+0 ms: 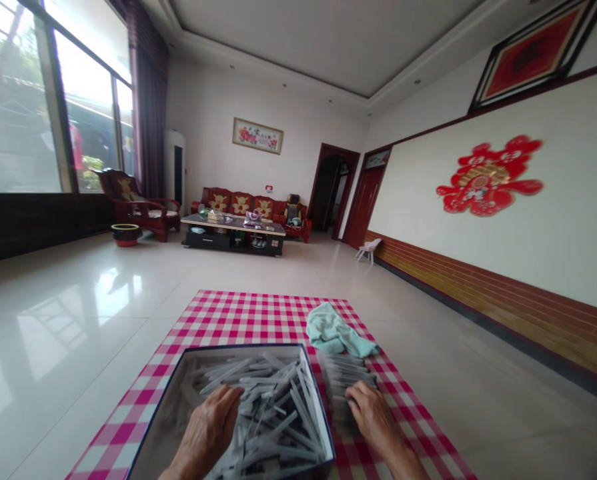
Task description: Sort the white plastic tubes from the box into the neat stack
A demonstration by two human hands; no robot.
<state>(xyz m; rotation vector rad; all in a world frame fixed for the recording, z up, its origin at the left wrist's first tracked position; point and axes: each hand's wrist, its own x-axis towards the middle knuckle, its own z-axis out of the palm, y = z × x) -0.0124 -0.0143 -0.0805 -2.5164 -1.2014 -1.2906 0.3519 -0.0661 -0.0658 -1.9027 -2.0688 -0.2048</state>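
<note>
L hand (215, 420) over box (317, 395), fingers curled in; can't tell if tips pinch a pc. R hand (375, 413) at near R edge of blurred batch (345, 377) of slim pcs lying approx. side by side on checked counter (253, 317), just R of box. Fingers bent, thumb near index; contact likely, grip can't tell.

Loose pcs (273, 400), slim + translucent, lie crisscross in box. Green cloth (335, 333) crumpled just beyond batch.

Step in hand, my read: 2-hand handling between box and batch, 1 hand per spot. Next move prob. calls for fingertip pick of 1 pc from tangle, plus R hand steadying batch so the row stays aligned.
</note>
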